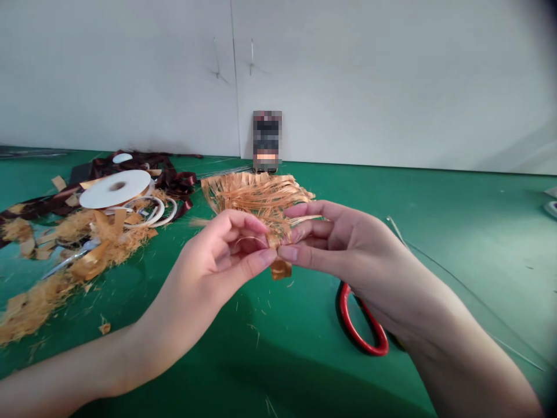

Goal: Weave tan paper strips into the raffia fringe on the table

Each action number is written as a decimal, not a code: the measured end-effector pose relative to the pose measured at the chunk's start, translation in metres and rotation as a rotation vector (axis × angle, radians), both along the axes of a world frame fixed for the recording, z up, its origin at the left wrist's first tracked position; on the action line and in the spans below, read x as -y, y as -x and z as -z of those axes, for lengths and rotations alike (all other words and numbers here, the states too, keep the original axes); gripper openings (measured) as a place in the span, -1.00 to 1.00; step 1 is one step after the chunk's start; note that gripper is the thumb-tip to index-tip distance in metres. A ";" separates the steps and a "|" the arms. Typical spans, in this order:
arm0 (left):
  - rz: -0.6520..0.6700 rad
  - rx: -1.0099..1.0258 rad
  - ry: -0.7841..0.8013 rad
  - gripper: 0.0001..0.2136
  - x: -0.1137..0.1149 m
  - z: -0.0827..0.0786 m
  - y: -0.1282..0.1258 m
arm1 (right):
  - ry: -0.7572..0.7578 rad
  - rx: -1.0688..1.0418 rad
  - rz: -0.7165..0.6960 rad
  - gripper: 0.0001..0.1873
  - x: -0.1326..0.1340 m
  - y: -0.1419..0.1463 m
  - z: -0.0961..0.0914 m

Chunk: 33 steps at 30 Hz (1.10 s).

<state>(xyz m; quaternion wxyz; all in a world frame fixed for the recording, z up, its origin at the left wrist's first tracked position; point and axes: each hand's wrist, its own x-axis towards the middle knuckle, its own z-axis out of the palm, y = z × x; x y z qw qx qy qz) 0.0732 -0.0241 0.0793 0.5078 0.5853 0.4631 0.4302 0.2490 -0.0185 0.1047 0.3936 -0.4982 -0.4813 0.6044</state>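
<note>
A fringed bunch of frayed tan-orange ribbon (256, 200) fans upward between my hands, with its folded lower end (281, 269) hanging below them. My left hand (221, 255) pinches the gathered middle between thumb and fingers. From the other side, my right hand (335, 244) grips the same gathered part, and the two sets of fingertips nearly meet. A thin strand loops through the fingers of my left hand. The fingers hide the exact point where the bunch is gathered.
The green work mat (478, 232) holds a white ribbon spool (115, 188), dark maroon ribbon (174, 183), and shredded tan fibres (39, 302) at left. A red-and-black loop handle (363, 322) lies under my right hand. A blurred upright object (267, 141) stands against the wall.
</note>
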 end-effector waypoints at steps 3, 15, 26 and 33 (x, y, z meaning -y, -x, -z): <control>0.006 0.079 0.060 -0.90 0.001 0.001 0.002 | 0.013 -0.059 0.017 -0.61 0.000 0.001 0.001; 0.004 0.189 0.120 -0.88 0.001 -0.002 -0.002 | 0.000 -0.047 0.011 -0.62 0.000 0.000 0.000; 0.020 0.099 0.094 -0.89 0.000 0.003 0.004 | -0.385 0.303 0.240 -0.75 -0.001 -0.005 -0.002; 0.045 -0.016 0.018 -0.82 0.002 0.005 0.007 | -0.350 0.311 0.026 -0.72 0.002 -0.003 -0.007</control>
